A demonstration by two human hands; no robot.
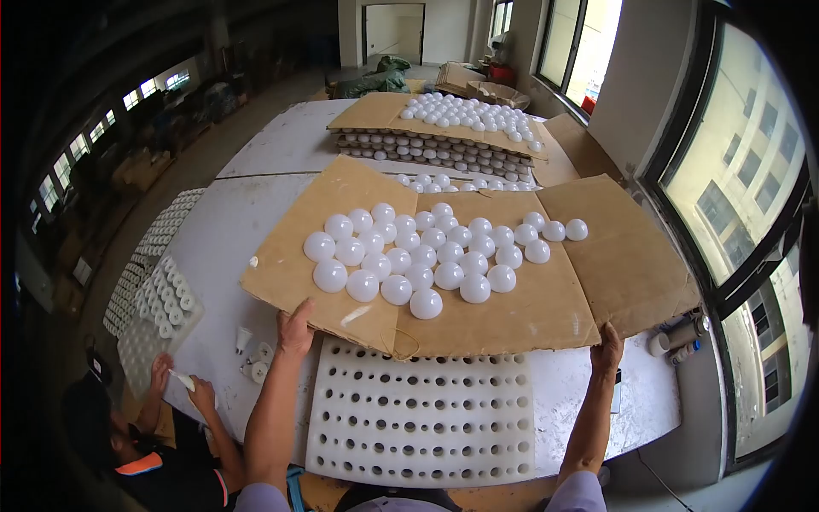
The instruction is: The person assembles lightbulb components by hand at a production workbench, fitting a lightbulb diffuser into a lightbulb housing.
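Observation:
A large creased cardboard sheet (512,316) carries many white domes (426,304), bunched on its left and middle parts. My left hand (296,328) grips the sheet's near left edge, and my right hand (607,348) holds its near right edge. Both sets of fingers are partly hidden under the cardboard. Below the near edge lies a white foam tray (418,418) with rows of holes; the sheet covers its far part. Behind the sheet, more domes sit on a stack of cardboard layers (375,111).
A co-worker (119,452) at the left holds a small white piece (182,380). Beside them are trays of white round parts (162,299). White parts (258,369) lie on the white table (230,247). Bottles (685,352) stand at the right edge, near the windows.

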